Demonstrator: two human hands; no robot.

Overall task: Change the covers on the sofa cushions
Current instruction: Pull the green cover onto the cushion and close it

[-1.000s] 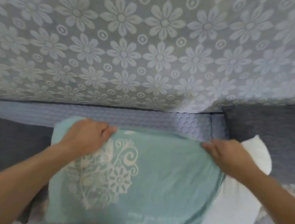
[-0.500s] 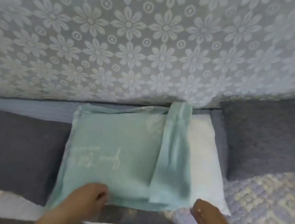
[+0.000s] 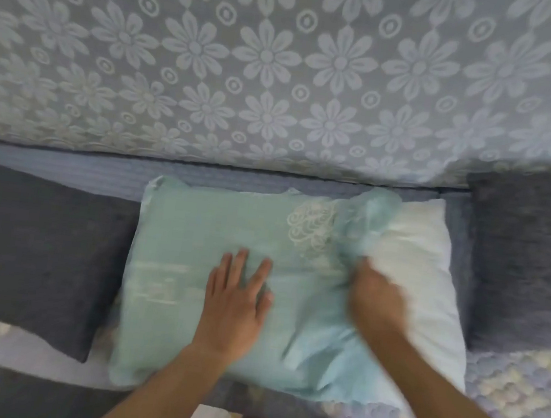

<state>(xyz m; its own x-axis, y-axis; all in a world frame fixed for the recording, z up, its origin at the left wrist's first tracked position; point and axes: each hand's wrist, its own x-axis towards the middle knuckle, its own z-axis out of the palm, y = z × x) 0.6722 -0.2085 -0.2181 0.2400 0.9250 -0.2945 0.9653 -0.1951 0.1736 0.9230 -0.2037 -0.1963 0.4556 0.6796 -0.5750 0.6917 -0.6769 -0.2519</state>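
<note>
On sofa seat (image 3: 65, 171): mint cover (image 3: 192, 268) over most of white cushion (image 3: 422, 260), right edge bare. Left hand (image 3: 234, 303) flat, fingers spread. Right hand (image 3: 373, 299) blurred, apparently bunching cover edge.

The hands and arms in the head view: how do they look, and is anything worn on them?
Both arms are bare up to the picture's bottom edge: no sleeve, glove, watch or bracelet shows. The left hand is sharp, with no ring visible on its fingers. The right hand is blurred, so small items such as a ring cannot be ruled out there.
</note>
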